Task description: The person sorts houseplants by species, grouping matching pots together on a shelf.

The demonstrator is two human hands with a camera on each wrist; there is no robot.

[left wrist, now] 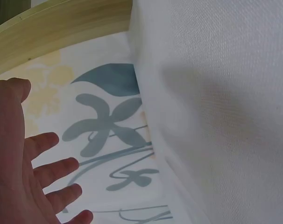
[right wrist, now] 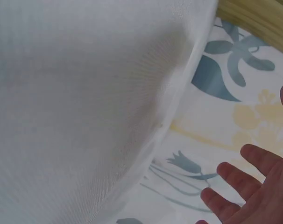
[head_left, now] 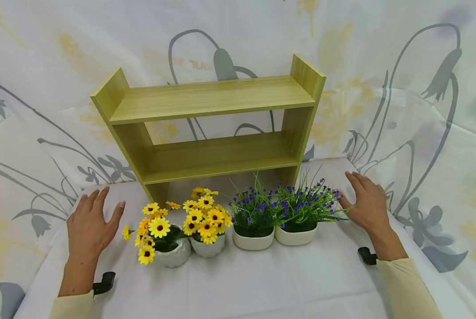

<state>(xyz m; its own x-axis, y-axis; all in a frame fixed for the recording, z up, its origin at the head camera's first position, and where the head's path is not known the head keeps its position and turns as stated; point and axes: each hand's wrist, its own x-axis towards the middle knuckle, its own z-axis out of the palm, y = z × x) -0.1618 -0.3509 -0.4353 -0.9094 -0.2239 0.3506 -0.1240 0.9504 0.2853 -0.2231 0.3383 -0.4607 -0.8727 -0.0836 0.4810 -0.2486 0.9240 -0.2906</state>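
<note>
A table is covered with white cloth, which has some light creases. On it stands a wooden two-level shelf. In front of this, four potted plants stand upright in one row: two yellow-flowered pots in grey, then two purple-flowered pots in cream.

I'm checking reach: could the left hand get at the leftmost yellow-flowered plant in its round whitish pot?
Likely yes: the empty left hand is beside the leftmost yellow-flowered plant, with only white cloth visible between them.
</note>
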